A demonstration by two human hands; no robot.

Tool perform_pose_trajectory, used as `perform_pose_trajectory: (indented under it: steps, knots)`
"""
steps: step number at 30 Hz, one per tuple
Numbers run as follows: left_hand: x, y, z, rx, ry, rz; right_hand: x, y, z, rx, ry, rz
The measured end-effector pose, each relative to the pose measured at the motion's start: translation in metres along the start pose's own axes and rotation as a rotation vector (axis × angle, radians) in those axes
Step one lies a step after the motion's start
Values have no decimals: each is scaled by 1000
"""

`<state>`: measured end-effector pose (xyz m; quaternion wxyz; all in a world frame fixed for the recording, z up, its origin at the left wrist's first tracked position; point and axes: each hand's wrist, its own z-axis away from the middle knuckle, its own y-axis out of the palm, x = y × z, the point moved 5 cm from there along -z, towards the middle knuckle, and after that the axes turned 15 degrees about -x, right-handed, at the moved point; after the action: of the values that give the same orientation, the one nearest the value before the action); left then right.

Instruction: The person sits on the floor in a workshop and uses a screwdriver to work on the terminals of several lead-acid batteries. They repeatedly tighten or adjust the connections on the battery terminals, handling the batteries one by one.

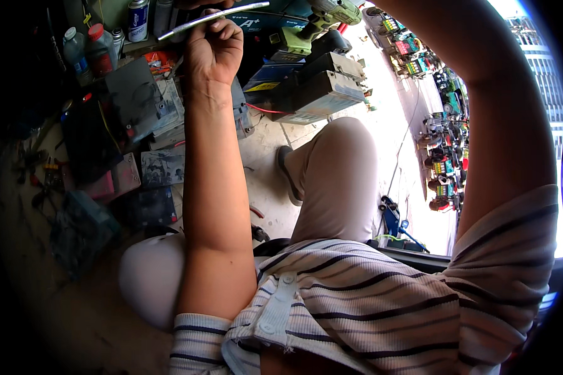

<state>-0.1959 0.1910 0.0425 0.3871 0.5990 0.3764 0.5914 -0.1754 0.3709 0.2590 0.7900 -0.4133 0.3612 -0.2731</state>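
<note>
Metal, thin and bright, is what we have in hand: a slim silvery rod [213, 17] runs from the far left, near the bottles and spray cans [137, 19], rightward across the top of the view, slightly bowed by the lens or by its own give. Our left hand [214, 50] is clenched around it near its middle, knuckles up, forearm rising straight from the striped shirt [356, 300]. We judge the rod light and fairly stiff, yet springy along its length; its smooth polished skin looks slippery, so a full fist near the middle, as now, seems the surest hold, while the free ends would whip if gripped far out. It shows no paint, only a pale gleam with a darker edge. Just beyond it to the right sits a green cordless drill [322, 22] above dark boxy battery cases [313, 84] on the pale floor. Our right arm [507, 125] reaches up past the top right edge; that hand is out of sight, so we cannot tell what it grips.
</note>
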Motion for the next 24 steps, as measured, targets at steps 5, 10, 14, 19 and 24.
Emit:
perform_pose_trajectory:
  steps: [5,10,14,19,24]
  knots:
    - [19,17,39,101,306,-584,-5,5,0,10,6,1]
    - [-20,-12,-1,128,33,-88,24,8,-27,-1,-84,21]
    - [-15,-10,2,-2,30,-42,52,16,-66,21,-159,61]
    - [29,3,16,-286,247,-133,71,23,-101,99,-156,168]
    - [-22,-24,6,-202,343,-400,123,29,-144,110,-258,236]
